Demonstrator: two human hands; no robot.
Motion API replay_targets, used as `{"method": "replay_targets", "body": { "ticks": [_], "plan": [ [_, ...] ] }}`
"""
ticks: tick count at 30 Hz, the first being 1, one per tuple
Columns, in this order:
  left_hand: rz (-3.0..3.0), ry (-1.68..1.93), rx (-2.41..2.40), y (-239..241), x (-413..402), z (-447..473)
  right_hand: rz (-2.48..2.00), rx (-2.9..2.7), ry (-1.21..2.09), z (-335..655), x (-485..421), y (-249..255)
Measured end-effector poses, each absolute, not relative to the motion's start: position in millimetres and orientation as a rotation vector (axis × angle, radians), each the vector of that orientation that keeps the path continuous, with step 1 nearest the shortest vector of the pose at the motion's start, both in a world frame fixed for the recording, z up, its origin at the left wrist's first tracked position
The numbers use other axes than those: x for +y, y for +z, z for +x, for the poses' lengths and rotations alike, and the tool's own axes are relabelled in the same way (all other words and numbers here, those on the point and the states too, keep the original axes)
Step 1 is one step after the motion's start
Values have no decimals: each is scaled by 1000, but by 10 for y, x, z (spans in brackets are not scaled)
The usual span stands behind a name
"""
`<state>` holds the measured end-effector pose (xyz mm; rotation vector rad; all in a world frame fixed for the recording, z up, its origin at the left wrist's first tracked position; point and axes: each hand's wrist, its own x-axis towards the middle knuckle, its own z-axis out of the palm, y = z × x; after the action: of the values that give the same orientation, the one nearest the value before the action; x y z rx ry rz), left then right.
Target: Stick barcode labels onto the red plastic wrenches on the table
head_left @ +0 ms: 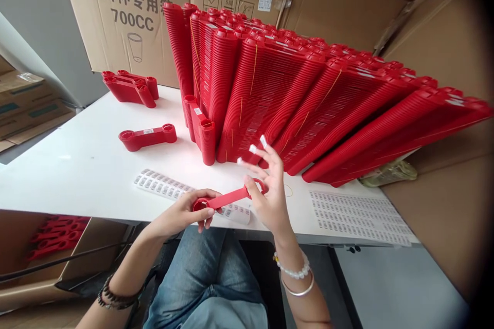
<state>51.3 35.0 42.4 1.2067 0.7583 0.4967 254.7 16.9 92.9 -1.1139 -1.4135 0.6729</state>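
Observation:
My left hand [195,209] is closed around the left ring end of a red plastic double-ring bar [231,197]. The bar slants up to the right above the table's front edge. At its other ring end is my right hand [270,190], thumb against the ring and fingers spread upward, slightly blurred. Small white stickers [252,148] cling to those fingertips. Beneath the bar and left hand, partly covered, lies a strip of printed labels [164,183]. Another red bar [147,136] with a label on it rests flat on the white table [77,164].
Tall nested stacks of red bars [270,97] fill the back right, with a short stack [200,131] before them. Further bars [129,88] stand at back left. A label sheet [358,216] lies right. Cardboard boxes [127,20] wall the back; an open carton [77,262] holds red bars below left.

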Motion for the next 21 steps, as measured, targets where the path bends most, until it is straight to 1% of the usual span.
{"method": "replay_targets", "body": {
  "ticks": [3, 6, 9, 14, 21],
  "plan": [
    [1156, 623, 843, 407, 280, 583, -1126, -1339, 505, 2486, 128, 1044],
    [1132, 690, 851, 393, 244, 622, -1124, -1382, 639, 2384, 60, 1105],
    [1115, 732, 870, 372, 234, 638, -1211, -1420, 739, 2298, 36, 1088],
    [1100, 769, 880, 331, 213, 654, -1358, -1486, 705, 2255, 60, 1024],
    [1042, 792, 886, 347, 205, 685, -1364, -1546, 651, 2236, 89, 948]
  ]
}}
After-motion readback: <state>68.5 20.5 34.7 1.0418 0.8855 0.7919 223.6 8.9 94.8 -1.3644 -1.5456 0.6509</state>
